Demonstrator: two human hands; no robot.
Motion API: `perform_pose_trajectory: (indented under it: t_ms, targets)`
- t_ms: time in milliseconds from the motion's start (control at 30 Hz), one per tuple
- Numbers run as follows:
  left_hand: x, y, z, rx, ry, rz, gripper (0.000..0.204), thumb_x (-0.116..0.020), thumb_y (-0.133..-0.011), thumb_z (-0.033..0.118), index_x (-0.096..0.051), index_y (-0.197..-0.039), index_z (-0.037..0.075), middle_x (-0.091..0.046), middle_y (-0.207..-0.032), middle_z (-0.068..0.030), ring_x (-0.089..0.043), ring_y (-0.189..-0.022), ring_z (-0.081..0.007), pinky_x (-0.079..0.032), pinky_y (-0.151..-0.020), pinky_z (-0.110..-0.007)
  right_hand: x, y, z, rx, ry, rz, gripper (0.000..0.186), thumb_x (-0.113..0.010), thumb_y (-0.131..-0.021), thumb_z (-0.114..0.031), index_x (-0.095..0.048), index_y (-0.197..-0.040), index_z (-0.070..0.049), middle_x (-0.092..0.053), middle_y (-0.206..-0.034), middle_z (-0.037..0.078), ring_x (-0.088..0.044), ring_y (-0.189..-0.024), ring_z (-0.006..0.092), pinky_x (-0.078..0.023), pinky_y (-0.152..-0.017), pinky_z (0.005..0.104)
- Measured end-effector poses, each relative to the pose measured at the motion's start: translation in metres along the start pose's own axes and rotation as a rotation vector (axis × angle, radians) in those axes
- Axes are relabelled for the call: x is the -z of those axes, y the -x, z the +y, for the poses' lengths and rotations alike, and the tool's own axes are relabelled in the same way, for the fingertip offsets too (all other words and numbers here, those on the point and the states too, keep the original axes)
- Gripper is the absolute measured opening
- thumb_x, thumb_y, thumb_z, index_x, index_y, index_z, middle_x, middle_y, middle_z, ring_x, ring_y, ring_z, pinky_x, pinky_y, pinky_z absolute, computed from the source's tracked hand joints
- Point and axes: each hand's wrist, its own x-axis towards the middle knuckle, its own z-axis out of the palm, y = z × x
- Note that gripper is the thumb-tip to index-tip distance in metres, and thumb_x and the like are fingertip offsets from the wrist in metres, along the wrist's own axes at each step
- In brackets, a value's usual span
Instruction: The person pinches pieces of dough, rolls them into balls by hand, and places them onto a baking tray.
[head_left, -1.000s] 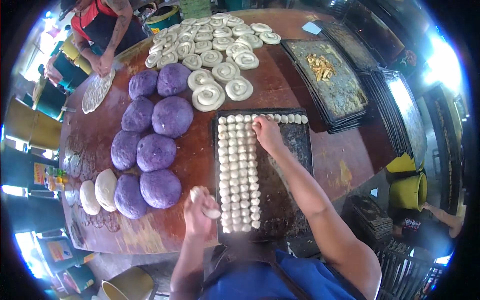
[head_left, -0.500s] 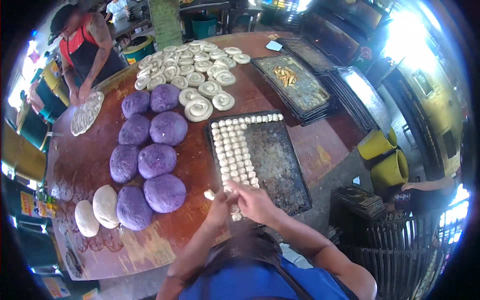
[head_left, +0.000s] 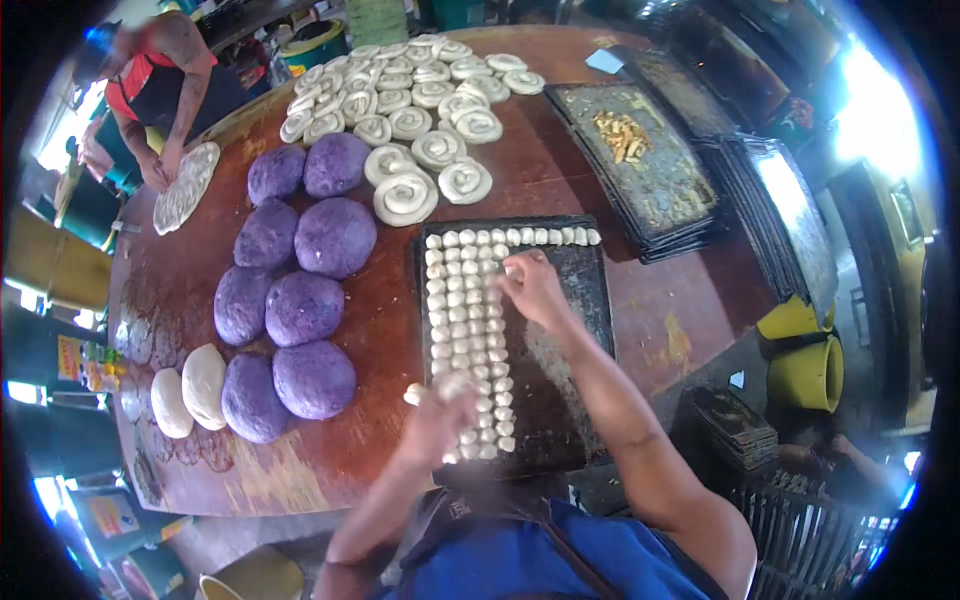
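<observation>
A dark baking tray [head_left: 545,400] lies before me, with rows of small white dough balls [head_left: 458,330] down its left part and one row along its far edge. My right hand [head_left: 535,288] reaches over the far part of the tray, fingers pinched on a dough ball [head_left: 512,268] beside the rows. Low over the tray's near left side, my left hand [head_left: 440,425] is closed around a piece of dough [head_left: 414,394], whose pale end sticks out to the left. Motion blurs this hand.
Purple dough mounds [head_left: 315,383] and two white dough loaves [head_left: 204,388] lie left of the tray. Coiled dough rounds [head_left: 405,200] cover the far table. Stacked trays [head_left: 640,165] stand at the far right. Across the table, a person handles flattened dough [head_left: 187,190].
My hands were together at the tray's near end; now the right has moved far up the tray with a dough ball, while the left stays near. The view has shifted a little.
</observation>
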Motion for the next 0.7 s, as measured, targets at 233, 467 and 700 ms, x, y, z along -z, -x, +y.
perform_pose_trajectory:
  t_ms: [233,467,700]
  targets:
    - [0.029,-0.036,-0.024,-0.338,0.383,0.253,0.025,-0.040,-0.100,0.021,-0.049,-0.112,0.001,-0.052,-0.085,-0.0034,-0.049,-0.070,-0.0114,-0.044,-0.064,-0.028,-0.002,-0.014,-0.009,-0.185,0.069,-0.140,0.032,-0.067,-0.086,-0.020,-0.059,-0.113,-0.004,-0.063,-0.105,0.024,-0.065,-0.093,0.0324,-0.052,-0.076,0.0433]
    - [0.025,0.022,-0.018,-0.912,-0.616,-0.226,0.056,-0.053,-0.097,0.018,-0.028,-0.144,0.002,-0.047,-0.137,-0.0165,-0.061,-0.102,-0.0192,-0.050,-0.087,-0.038,0.075,0.145,-0.147,0.264,-0.308,-0.482,0.027,-0.068,-0.085,-0.013,-0.064,-0.110,-0.004,-0.065,-0.098,0.017,-0.066,-0.085,0.0255,-0.053,-0.071,0.0355]
    - [0.012,0.015,-0.031,-0.187,0.220,-0.378,0.025,-0.047,-0.095,0.005,-0.054,-0.119,0.001,-0.061,-0.102,-0.0067,-0.058,-0.087,-0.0147,-0.048,-0.071,-0.029,0.043,0.168,-0.163,0.126,-0.122,-0.001,0.027,-0.066,-0.081,-0.004,-0.064,-0.108,-0.003,-0.068,-0.094,0.015,-0.067,-0.070,0.0280,-0.055,-0.064,0.0345]
